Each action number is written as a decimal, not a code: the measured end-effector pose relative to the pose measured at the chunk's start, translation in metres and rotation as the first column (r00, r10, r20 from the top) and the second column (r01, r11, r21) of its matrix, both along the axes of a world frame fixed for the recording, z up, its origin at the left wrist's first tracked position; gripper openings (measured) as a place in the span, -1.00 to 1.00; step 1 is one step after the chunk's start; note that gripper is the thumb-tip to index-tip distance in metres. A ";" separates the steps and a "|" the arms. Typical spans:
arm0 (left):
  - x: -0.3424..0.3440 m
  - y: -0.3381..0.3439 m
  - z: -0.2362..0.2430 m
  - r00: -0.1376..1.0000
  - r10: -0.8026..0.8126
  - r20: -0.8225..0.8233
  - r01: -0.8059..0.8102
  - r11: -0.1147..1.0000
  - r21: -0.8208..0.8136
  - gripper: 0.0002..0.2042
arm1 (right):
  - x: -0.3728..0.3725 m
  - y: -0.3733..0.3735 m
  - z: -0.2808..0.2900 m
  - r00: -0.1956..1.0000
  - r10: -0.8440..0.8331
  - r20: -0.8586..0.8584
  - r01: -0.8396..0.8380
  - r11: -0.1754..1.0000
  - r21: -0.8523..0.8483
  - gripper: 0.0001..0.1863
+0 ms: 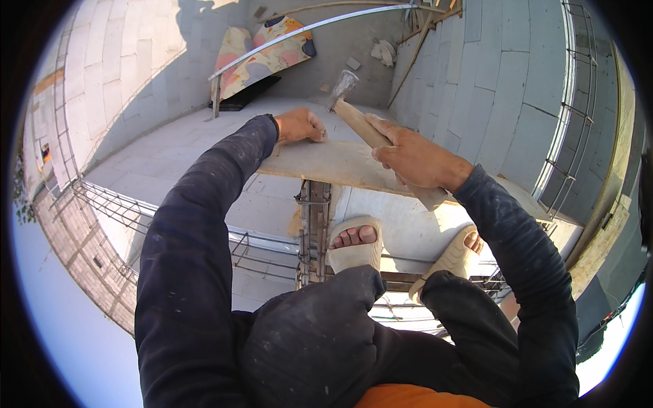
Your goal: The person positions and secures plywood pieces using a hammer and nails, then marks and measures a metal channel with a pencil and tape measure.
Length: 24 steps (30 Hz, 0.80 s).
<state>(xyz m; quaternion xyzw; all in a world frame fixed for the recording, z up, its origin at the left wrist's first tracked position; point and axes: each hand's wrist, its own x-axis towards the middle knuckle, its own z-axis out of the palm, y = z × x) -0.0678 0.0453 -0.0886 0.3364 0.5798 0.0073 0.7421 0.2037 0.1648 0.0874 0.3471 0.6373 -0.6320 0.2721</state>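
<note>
My right hand (422,158) is wrapped round the wooden handle of a hammer (356,124). Its metal head is raised, pointing away from me, and looks smeared, so its exact shape is unclear. The handle's butt sticks out below my palm. My left hand (299,126) is closed in a pinch at the far edge of a wooden board (326,160). Whatever its fingertips hold, if anything, is too small to make out. The board lies crosswise in front of me, above my sandalled feet, and the hammer's head is up and right of my left hand.
Steel rebar (314,231) runs below the board between my legs, with more rebar cages (115,197) at the left and right (578,109). Block walls (490,75) rise on both sides. Farther down are a patterned panel (282,58), a long metal bar (309,28) and a white bag (384,52).
</note>
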 end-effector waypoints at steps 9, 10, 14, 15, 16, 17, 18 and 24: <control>0.000 0.004 0.007 0.993 -0.088 -0.078 0.090 0.995 0.032 -0.81 | -0.009 0.004 0.006 0.992 0.108 0.066 -0.100 0.988 -0.113 -0.22; 0.001 0.005 0.006 0.994 -0.082 -0.067 0.085 0.995 0.044 -0.81 | -0.007 0.002 0.004 0.998 0.043 0.054 -0.041 0.998 -0.042 -0.22; 0.000 0.005 0.004 0.998 -0.046 -0.044 0.046 0.999 0.007 -0.80 | -0.008 -0.004 0.002 0.997 -0.071 0.044 0.069 0.997 0.034 -0.21; -0.001 0.003 0.004 0.997 -0.059 -0.049 0.059 0.998 0.013 -0.80 | -0.011 -0.004 0.003 0.996 -0.064 0.058 0.064 0.998 0.001 -0.21; 0.000 0.006 0.001 0.996 -0.080 -0.048 0.082 0.996 0.032 -0.80 | 0.003 -0.008 -0.020 0.972 0.135 -0.194 -0.086 0.966 0.242 -0.21; 0.006 0.013 -0.002 0.993 -0.112 -0.041 0.114 0.992 0.055 -0.80 | 0.029 -0.018 -0.063 0.856 0.369 -0.362 -0.158 0.854 0.496 -0.21; 0.002 0.008 -0.005 0.997 -0.080 -0.023 0.081 0.996 0.046 -0.81 | 0.027 -0.017 -0.065 0.855 0.372 -0.361 -0.178 0.865 0.470 -0.21; 0.002 0.004 0.008 0.998 -0.049 -0.042 0.049 0.999 -0.003 -0.83 | -0.008 0.001 -0.002 0.972 -0.209 0.106 0.212 0.977 -0.010 -0.21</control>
